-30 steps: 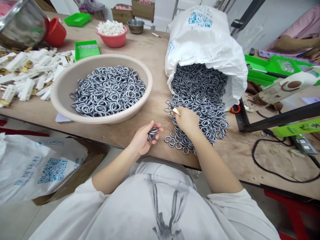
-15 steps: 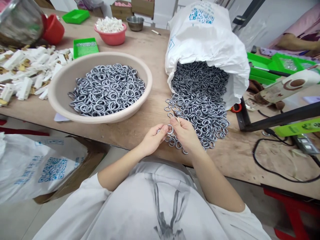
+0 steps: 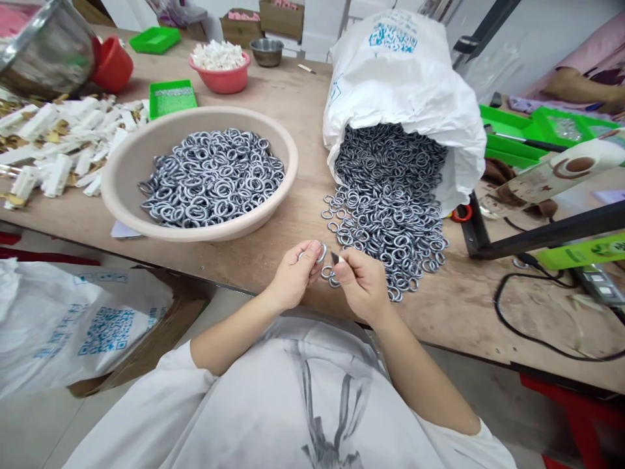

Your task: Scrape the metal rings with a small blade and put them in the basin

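Observation:
My left hand (image 3: 294,275) is closed, pinching a grey ring (image 3: 321,253) between thumb and fingers. Just to its right, my right hand (image 3: 364,283) is closed round a small knife (image 3: 338,258) whose dark blade tip points at the ring; most of its pale handle is hidden in the palm. Both hands are over the table's front edge. Behind and beside the right hand lies a heap of loose grey rings (image 3: 395,228), spilling from the mouth of a white sack (image 3: 390,78). A beige basin (image 3: 122,212) full of similar rings stands left of the hands.
White plastic parts (image 3: 58,172) lie in a pile at the left. Behind the basin are a green tray (image 3: 191,112) and a pink bowl (image 3: 227,81) of white pieces. A black metal frame (image 3: 537,231) and a cable (image 3: 498,306) are at the right, with another person's arm (image 3: 581,88) beyond.
My hands have drawn slightly apart, and the knife blade now shows between them. The ring in my left hand has moved a little left, away from the heap.

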The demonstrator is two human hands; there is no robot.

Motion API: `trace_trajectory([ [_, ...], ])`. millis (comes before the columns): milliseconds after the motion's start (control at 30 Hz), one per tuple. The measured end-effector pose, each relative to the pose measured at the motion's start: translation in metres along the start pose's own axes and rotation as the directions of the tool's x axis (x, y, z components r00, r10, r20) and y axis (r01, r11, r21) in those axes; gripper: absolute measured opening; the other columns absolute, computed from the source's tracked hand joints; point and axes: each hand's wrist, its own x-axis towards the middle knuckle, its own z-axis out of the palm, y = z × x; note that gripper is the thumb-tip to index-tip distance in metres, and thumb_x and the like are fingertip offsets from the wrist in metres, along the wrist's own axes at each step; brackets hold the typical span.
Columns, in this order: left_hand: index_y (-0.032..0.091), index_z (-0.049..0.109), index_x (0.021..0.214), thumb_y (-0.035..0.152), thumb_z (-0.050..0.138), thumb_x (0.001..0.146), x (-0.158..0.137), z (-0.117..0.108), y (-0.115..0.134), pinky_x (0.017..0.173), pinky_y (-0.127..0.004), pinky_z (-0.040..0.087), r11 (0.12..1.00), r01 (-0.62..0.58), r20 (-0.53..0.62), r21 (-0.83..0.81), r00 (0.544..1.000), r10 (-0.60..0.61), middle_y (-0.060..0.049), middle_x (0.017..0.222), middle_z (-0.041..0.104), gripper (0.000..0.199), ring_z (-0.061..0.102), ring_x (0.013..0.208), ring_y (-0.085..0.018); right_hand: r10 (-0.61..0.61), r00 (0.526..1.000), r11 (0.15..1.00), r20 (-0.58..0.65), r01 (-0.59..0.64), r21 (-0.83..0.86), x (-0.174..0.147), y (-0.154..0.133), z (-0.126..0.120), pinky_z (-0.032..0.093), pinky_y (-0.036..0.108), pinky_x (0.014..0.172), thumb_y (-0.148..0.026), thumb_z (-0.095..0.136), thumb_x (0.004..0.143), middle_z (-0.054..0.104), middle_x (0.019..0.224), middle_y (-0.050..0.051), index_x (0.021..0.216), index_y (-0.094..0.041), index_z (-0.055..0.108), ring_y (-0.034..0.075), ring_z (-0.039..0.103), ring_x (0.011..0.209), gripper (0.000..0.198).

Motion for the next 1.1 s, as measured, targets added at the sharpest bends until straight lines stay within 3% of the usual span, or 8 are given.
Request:
trace_trajectory([
  [233,0.019,0.049,0.072,0.062,0.072,0.075,-0.001,-0.002,-0.002,0.041,-0.016,0.020,0.999,0.045,0.003,0.005,0.999,-0.045,0.009,0.053,0.030,0.049,0.023,0.044,-0.004,-0.065,0.996,0.978,0.061,0.076,-0.193,-0.003,-0.005,0.002,0.028,0.027,0.056,-0.053,0.042,0.099,0.045,0.060,-0.002,0.064,-0.022,0.044,0.012,0.041,0.056,0.047],
  [433,0.017,0.053,0.066,0.065,0.063,0.082,-0.018,-0.005,0.009,0.046,-0.022,0.025,0.956,0.013,0.250,0.292,0.964,-0.089,0.004,0.054,0.040,0.051,0.032,0.046,-0.007,0.207,0.977,0.951,-0.058,-0.215,-0.225,0.017,0.022,-0.011,0.027,0.026,0.053,-0.056,0.038,0.099,0.046,0.053,-0.004,0.062,-0.022,0.045,0.012,0.044,0.052,0.051],
  [500,0.017,0.059,0.068,0.062,0.059,0.086,-0.021,-0.010,0.028,0.050,-0.023,0.031,0.897,-0.115,0.174,0.426,0.984,0.043,0.002,0.057,0.047,0.049,0.038,0.049,-0.009,0.265,0.963,0.892,-0.059,-0.268,-0.365,0.031,0.031,-0.017,0.029,0.026,0.055,-0.055,0.041,0.098,0.055,0.057,-0.002,0.066,-0.022,0.054,0.014,0.051,0.056,0.048],
  [633,0.020,0.068,0.085,0.047,0.054,0.093,-0.009,-0.030,0.086,0.074,-0.029,0.043,0.401,-0.279,0.009,0.873,0.830,0.557,-0.004,0.075,0.064,0.031,0.057,0.072,-0.017,0.311,0.950,0.686,0.007,-0.219,-0.694,0.062,0.034,-0.014,0.039,0.029,0.064,-0.050,0.056,0.092,0.074,0.090,0.009,0.095,-0.021,0.070,0.024,0.066,0.081,0.033],
  [700,0.024,0.070,0.103,0.039,0.053,0.093,0.000,-0.040,0.113,0.087,-0.035,0.043,0.077,-0.133,0.046,0.988,0.732,0.680,-0.007,0.093,0.070,0.024,0.062,0.090,-0.023,0.347,0.937,0.600,0.047,-0.183,-0.779,0.076,0.033,-0.005,0.044,0.032,0.071,-0.045,0.062,0.090,0.074,0.106,0.014,0.105,-0.018,0.070,0.028,0.068,0.093,0.032],
  [800,0.024,0.070,0.113,0.040,0.057,0.089,0.010,-0.050,0.138,0.094,-0.045,0.043,-0.198,0.171,0.006,0.965,0.740,0.673,-0.014,0.115,0.069,0.032,0.061,0.109,-0.034,0.419,0.901,0.582,0.115,-0.170,-0.795,0.092,0.032,0.008,0.048,0.036,0.078,-0.031,0.056,0.094,0.072,0.113,0.021,0.107,-0.012,0.071,0.031,0.069,0.100,0.028],
  [933,0.015,0.069,0.117,0.052,0.067,0.079,0.015,-0.060,0.146,0.099,-0.058,0.040,-0.332,0.272,-0.007,0.903,0.783,0.622,-0.018,0.124,0.068,0.053,0.055,0.122,-0.047,0.398,0.910,0.626,0.117,-0.176,-0.759,0.097,0.032,0.010,0.048,0.033,0.081,-0.019,0.046,0.096,0.073,0.110,0.018,0.105,-0.013,0.072,0.026,0.069,0.101,0.028],
  [1100,0.016,0.069,0.109,0.043,0.061,0.087,0.007,-0.048,0.117,0.108,-0.052,0.036,-0.237,-0.100,0.241,0.966,0.674,0.698,-0.017,0.122,0.068,0.036,0.057,0.122,-0.036,0.281,0.944,0.900,0.173,-0.197,-0.389,0.069,0.019,-0.008,0.046,0.025,0.068,-0.039,0.048,0.098,0.069,0.086,0.003,0.095,-0.020,0.067,0.016,0.063,0.078,0.027],
])
